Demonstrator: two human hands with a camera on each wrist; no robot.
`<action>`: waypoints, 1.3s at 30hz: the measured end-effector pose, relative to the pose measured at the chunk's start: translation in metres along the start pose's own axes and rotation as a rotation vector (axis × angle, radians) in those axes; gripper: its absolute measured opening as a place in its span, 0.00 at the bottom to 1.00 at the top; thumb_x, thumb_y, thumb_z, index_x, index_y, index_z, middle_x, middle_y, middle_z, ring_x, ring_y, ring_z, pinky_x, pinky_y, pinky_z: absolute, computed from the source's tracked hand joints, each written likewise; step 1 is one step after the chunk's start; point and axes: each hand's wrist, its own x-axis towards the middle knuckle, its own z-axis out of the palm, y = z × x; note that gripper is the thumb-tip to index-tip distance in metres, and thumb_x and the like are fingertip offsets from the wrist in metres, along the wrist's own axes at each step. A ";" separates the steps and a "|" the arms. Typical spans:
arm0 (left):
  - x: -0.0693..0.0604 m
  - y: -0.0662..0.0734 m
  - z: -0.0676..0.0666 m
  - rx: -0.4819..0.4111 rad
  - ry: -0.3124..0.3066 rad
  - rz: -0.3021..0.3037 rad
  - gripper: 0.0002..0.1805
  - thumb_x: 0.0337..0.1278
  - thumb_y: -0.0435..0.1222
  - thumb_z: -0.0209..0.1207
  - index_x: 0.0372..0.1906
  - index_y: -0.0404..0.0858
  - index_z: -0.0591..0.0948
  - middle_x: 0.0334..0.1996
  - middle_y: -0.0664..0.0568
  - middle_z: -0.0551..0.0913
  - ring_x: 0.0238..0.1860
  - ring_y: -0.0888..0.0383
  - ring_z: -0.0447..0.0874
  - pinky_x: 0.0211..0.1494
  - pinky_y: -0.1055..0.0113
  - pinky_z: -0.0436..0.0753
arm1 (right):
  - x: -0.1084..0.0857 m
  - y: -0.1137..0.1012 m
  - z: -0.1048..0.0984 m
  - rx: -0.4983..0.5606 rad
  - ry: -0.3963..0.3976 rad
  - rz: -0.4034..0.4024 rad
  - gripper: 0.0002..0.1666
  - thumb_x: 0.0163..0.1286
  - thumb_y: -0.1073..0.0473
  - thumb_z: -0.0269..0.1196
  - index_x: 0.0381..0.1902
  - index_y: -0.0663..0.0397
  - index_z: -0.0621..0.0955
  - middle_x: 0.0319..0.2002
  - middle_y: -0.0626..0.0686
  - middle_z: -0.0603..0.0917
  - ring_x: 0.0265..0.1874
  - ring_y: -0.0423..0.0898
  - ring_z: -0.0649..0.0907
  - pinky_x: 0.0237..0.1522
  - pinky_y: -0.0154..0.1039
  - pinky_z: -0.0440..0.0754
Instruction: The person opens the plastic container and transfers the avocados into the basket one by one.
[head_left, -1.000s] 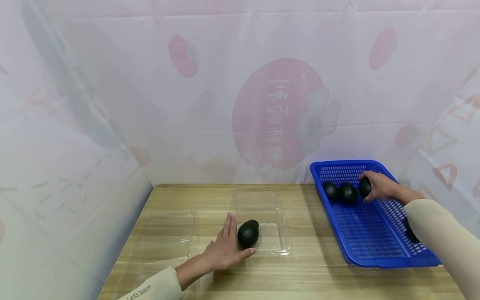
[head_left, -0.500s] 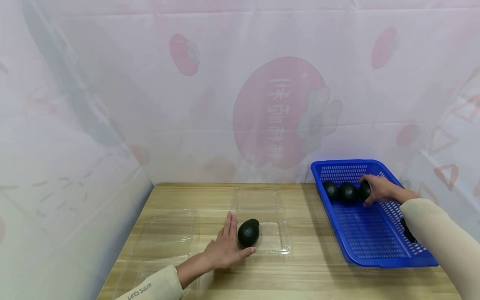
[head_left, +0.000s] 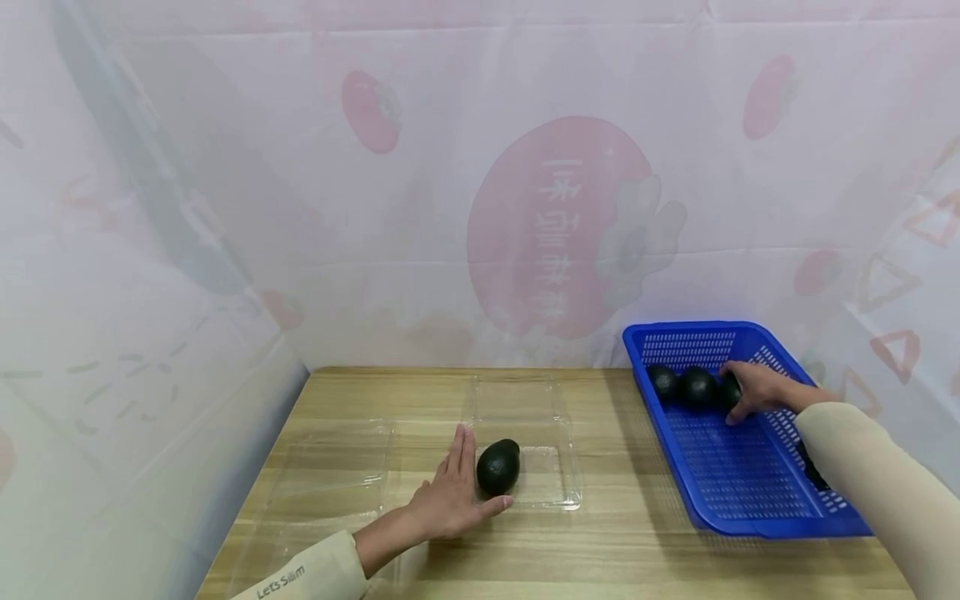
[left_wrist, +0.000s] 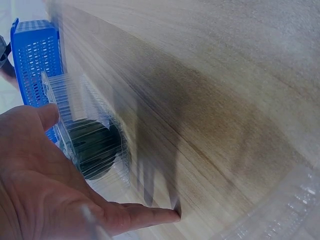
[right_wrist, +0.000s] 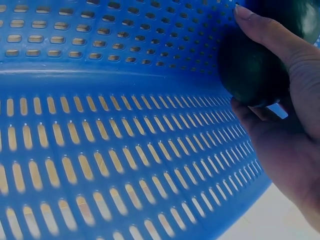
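In the head view, a dark green avocado (head_left: 498, 467) lies in the left part of a clear plastic clamshell box (head_left: 572, 500) whose lid is folded back. My left hand (head_left: 447, 502) is beside that box, fingers straight and thumb spread, at its left and near sides; the left wrist view shows the thumb (left_wrist: 48, 116) by the box wall. Inside the blue basket (head_left: 738, 479), my right hand (head_left: 759, 388) grips an avocado (right_wrist: 252, 70) between thumb and fingers. Two more avocados, one at the far corner (head_left: 662, 382) and one beside it (head_left: 697, 386), lie left of that hand.
Other clear plastic boxes (head_left: 330, 467), hard to make out, stand on the wooden table (head_left: 600, 558) at the left. A printed cloth (head_left: 375, 250) hangs along the back and sides. A dark object (head_left: 808, 468) is partly hidden under the right sleeve.
My right hand has moved slightly down and nearer in the basket, with the avocado in its grip. The left hand and the boxed avocado have stayed in place.
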 end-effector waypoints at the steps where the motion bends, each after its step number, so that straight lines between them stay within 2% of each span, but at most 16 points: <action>1: 0.000 0.000 0.000 0.002 -0.001 0.000 0.66 0.68 0.65 0.62 0.85 0.27 0.39 0.86 0.33 0.34 0.77 0.24 0.59 0.59 0.19 0.71 | 0.000 0.000 0.000 -0.003 0.000 0.001 0.48 0.47 0.58 0.86 0.57 0.80 0.75 0.52 0.78 0.80 0.55 0.78 0.78 0.55 0.70 0.78; 9: 0.001 0.000 -0.001 -0.001 0.001 0.005 0.65 0.68 0.64 0.62 0.84 0.26 0.39 0.85 0.33 0.34 0.77 0.24 0.59 0.58 0.19 0.71 | 0.002 0.001 0.000 0.001 0.012 -0.006 0.53 0.47 0.55 0.86 0.61 0.83 0.73 0.56 0.82 0.78 0.58 0.82 0.76 0.56 0.72 0.77; 16: 0.003 -0.003 0.003 -0.007 0.010 0.014 0.65 0.67 0.64 0.62 0.84 0.26 0.40 0.85 0.32 0.35 0.76 0.23 0.60 0.57 0.18 0.71 | -0.001 -0.004 -0.005 0.045 -0.003 0.029 0.57 0.51 0.53 0.85 0.66 0.83 0.70 0.62 0.84 0.73 0.64 0.84 0.70 0.63 0.77 0.70; 19: 0.003 -0.001 0.001 -0.013 0.015 0.013 0.65 0.67 0.63 0.63 0.84 0.26 0.40 0.85 0.32 0.35 0.76 0.23 0.60 0.58 0.18 0.71 | -0.003 -0.004 -0.007 0.049 0.011 0.010 0.57 0.52 0.52 0.85 0.67 0.84 0.70 0.62 0.84 0.74 0.63 0.84 0.71 0.62 0.76 0.71; 29: 0.008 -0.008 0.007 -0.003 0.032 0.037 0.66 0.68 0.67 0.58 0.84 0.27 0.38 0.85 0.32 0.33 0.74 0.20 0.61 0.55 0.17 0.71 | -0.007 -0.006 -0.019 0.035 0.135 0.005 0.54 0.63 0.42 0.78 0.67 0.83 0.72 0.62 0.82 0.76 0.61 0.80 0.76 0.59 0.74 0.75; 30: 0.007 -0.007 0.006 -0.008 0.022 0.025 0.66 0.67 0.66 0.60 0.85 0.27 0.39 0.86 0.33 0.34 0.76 0.23 0.60 0.57 0.18 0.71 | -0.008 -0.006 -0.020 0.040 0.150 0.003 0.54 0.64 0.42 0.77 0.67 0.83 0.71 0.63 0.82 0.76 0.61 0.80 0.76 0.59 0.74 0.75; 39: 0.018 -0.021 0.020 -0.003 0.051 0.039 0.67 0.66 0.69 0.58 0.85 0.30 0.38 0.86 0.35 0.32 0.76 0.22 0.58 0.56 0.17 0.70 | -0.011 -0.014 -0.032 0.097 0.230 0.011 0.51 0.70 0.44 0.73 0.71 0.81 0.68 0.65 0.82 0.74 0.62 0.79 0.76 0.60 0.75 0.74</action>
